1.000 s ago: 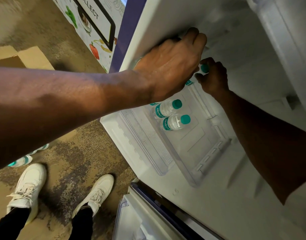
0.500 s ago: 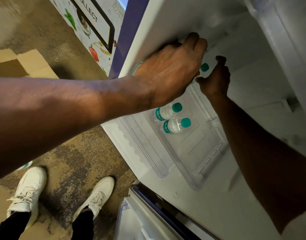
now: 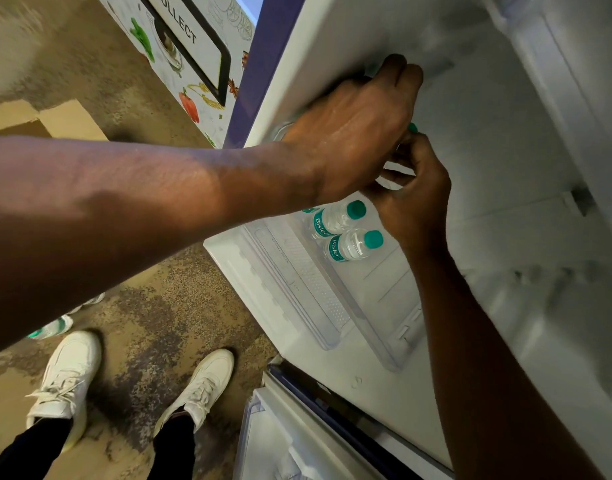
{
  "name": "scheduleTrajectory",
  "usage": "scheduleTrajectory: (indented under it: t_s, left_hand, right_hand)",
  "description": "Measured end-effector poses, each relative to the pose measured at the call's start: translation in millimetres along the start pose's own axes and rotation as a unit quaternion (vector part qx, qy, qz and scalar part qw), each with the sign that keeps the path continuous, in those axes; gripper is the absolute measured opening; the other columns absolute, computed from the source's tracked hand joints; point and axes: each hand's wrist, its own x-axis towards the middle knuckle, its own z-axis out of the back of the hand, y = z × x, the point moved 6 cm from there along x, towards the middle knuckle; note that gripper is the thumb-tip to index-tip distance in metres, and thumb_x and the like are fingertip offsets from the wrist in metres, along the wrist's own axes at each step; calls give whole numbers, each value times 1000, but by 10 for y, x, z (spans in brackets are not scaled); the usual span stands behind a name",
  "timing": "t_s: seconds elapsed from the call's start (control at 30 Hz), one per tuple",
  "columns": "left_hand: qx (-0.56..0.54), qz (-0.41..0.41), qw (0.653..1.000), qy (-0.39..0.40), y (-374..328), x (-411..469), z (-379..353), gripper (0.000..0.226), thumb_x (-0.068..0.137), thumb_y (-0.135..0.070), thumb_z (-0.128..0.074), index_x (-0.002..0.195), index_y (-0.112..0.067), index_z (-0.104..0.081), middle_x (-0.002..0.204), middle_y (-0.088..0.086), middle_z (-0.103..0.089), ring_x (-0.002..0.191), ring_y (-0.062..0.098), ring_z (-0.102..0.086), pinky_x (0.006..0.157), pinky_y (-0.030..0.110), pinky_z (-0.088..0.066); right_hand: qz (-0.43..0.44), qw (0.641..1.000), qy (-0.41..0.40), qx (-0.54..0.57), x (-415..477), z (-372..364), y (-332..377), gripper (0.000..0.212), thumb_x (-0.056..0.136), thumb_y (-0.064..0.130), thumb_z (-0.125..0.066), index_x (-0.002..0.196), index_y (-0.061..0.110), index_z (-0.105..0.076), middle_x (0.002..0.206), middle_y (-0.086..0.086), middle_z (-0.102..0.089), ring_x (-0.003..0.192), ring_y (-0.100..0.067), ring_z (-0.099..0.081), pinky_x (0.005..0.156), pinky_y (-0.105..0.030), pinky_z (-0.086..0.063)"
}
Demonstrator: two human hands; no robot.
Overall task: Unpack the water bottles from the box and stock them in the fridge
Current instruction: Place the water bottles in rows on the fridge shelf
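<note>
Inside the open fridge (image 3: pixel 505 140), two clear water bottles with teal caps (image 3: pixel 335 220) (image 3: pixel 353 244) lie side by side in a clear plastic tray (image 3: pixel 384 306). My left hand (image 3: pixel 353 133) lies palm down over the back of the tray and hides what is under it; a bit of clear plastic shows at my wrist. My right hand (image 3: pixel 417 195) presses against the left one, fingers curled around another water bottle whose teal cap (image 3: pixel 412 127) peeks out between the hands.
A cardboard box (image 3: pixel 55 119) sits on the mottled floor at the left. Loose bottles (image 3: pixel 51 327) lie by my white shoes (image 3: pixel 69 379). A printed panel (image 3: pixel 193 64) stands beside the fridge. The lower fridge compartment (image 3: pixel 297 427) juts out below.
My right hand has dropped from beside the teal cap and closed its fingers on that bottle, against my left hand. The left hand has stayed in place.
</note>
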Motion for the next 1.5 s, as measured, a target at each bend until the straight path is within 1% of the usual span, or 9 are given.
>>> scheduleTrajectory:
  t_s: [0.17, 0.37, 0.53, 0.67, 0.8, 0.9, 1.07, 1.2, 1.5]
  left_hand:
    - [-25, -3, 1000, 7, -5, -41, -21, 34, 107, -20, -59, 137, -8, -50, 135, 14, -54, 95, 32, -62, 83, 41, -54]
    - [-14, -47, 999, 10, -8, -599, -100, 58, 104, -44, -63, 141, -1, -52, 132, 18, -59, 97, 31, -63, 76, 34, -43]
    - [34, -58, 994, 89, 300, -1395, -526, 67, 110, -55, -43, 145, 1, -50, 147, 24, -53, 132, 37, -52, 106, 42, -39]
    - [106, -63, 978, 171, 649, -1794, -937, 85, 108, -65, -29, 157, 4, -38, 166, 28, -33, 157, 40, -27, 129, 44, -13]
    - [140, -71, 966, 204, 872, -1940, -1288, 96, 105, -70, -30, 165, 3, -15, 173, 28, -7, 162, 41, -5, 128, 48, -3]
    - [144, -69, 964, 214, 950, -1926, -1482, 103, 102, -72, -38, 166, 1, -4, 174, 27, 4, 162, 40, 5, 127, 48, 4]
    - [158, -74, 957, 230, 1055, -1844, -1712, 112, 99, -70, -47, 165, 1, 8, 172, 27, 18, 161, 41, 16, 131, 50, 2]
    - [160, -80, 952, 247, 1115, -1859, -1787, 122, 94, -70, -56, 164, -1, 17, 172, 25, 21, 161, 41, 17, 131, 57, -12]
    - [142, -65, 939, 308, 1209, -1893, -1853, 149, 79, -71, -77, 160, -7, 31, 169, 18, 36, 157, 39, 29, 131, 58, -2]
  right_hand:
    - [58, 995, -60, -54, 23, 87, 84, 57, 81, 30, -90, 123, 0, -66, 121, -9, -75, 110, -20, -72, 92, -37, -63]
    - [59, 984, -139, -90, 42, 321, -62, 58, 80, 40, -88, 118, 1, -69, 116, -8, -77, 104, -8, -69, 86, 1, -45]
    - [7, 981, -161, -111, 70, 441, -319, 60, 80, 46, -88, 120, 5, -69, 123, -4, -75, 107, -3, -64, 83, 6, -40]
    - [-20, 980, -161, -116, 80, 460, -512, 60, 81, 46, -86, 123, 6, -68, 124, -3, -75, 109, -10, -71, 88, -4, -46]
    - [-60, 976, -170, -122, 105, 425, -743, 59, 80, 46, -87, 119, 5, -69, 119, -4, -77, 104, -15, -74, 81, -2, -42]
    - [-93, 974, -170, -118, 132, 365, -947, 59, 81, 46, -86, 121, 6, -69, 121, -3, -76, 108, -18, -74, 90, -16, -49]
    - [-149, 976, -142, -72, 218, 192, -1272, 60, 80, 39, -89, 128, 9, -68, 127, -3, -74, 114, -19, -72, 98, -31, -55]
    - [-197, 973, -115, -45, 320, 62, -1536, 58, 79, 33, -90, 127, 10, -68, 125, -4, -74, 112, -23, -73, 99, -48, -60]
    - [-256, 964, -70, 30, 534, -159, -1759, 60, 77, 23, -93, 129, 10, -66, 126, -4, -73, 116, -26, -71, 100, -54, -58]
